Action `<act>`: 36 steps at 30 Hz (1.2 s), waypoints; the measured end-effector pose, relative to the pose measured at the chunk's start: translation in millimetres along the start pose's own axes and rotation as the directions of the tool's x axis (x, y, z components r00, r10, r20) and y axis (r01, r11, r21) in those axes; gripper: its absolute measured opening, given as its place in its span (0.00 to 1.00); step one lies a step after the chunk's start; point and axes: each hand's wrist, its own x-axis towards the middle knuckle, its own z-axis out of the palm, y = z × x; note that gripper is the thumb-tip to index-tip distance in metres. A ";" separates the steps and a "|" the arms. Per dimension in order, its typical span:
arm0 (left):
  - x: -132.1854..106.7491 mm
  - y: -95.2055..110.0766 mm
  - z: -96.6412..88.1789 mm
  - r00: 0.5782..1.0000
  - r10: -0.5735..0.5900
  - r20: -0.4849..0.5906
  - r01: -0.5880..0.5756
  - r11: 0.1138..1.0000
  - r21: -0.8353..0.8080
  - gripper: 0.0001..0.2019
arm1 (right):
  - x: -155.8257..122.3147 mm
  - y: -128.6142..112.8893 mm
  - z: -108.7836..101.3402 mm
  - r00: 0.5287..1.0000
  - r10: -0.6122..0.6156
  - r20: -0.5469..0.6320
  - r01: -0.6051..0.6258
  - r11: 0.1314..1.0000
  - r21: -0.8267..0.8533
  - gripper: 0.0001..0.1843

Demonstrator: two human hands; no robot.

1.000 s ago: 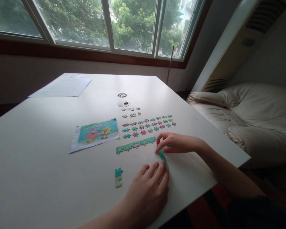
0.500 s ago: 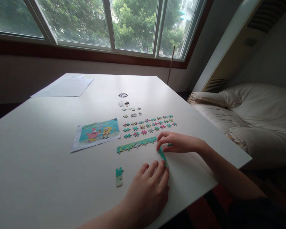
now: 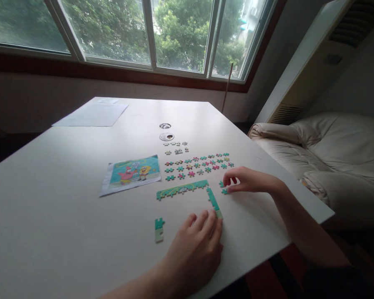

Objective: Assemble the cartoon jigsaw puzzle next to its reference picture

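Note:
My left hand rests low on the white table. Its fingers lie stretched out, the tips touching the pale lower end of a joined jigsaw puzzle strip. To the right of that strip, my right hand bends its fingers and thumb round a small green puzzle piece; the exact contact is partly hidden. A second green piece sits by its fingertips. The long top border strip meets the right strip at a corner. Two joined pieces lie to the left of my left hand.
Loose puzzle pieces lie in rows beyond the border. A cartoon picture sheet is left of them. Farther back are two round discs and a paper sheet. A cream sofa stands right of the table.
My right hand has left the corner of the border and moved right to the loose green pieces. My left hand stays on the strip. The view has shifted slightly.

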 end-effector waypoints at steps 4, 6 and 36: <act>-1.3 -3.4 -6.0 0.999 0.020 -0.030 -0.018 0.999 0.039 0.19 | 4.2 -2.4 5.8 0.999 -0.009 0.042 0.008 1.000 0.017 0.07; -4.9 -10.4 -14.2 1.000 0.015 -0.027 -0.014 0.998 0.056 0.16 | 4.8 -2.7 6.4 0.998 0.016 0.054 -0.017 1.000 0.024 0.07; -92.5 -88.0 -41.6 0.993 0.103 -0.065 -0.105 0.994 -0.015 0.14 | 63.6 -107.9 70.1 0.999 0.028 0.035 -0.045 0.711 0.702 0.07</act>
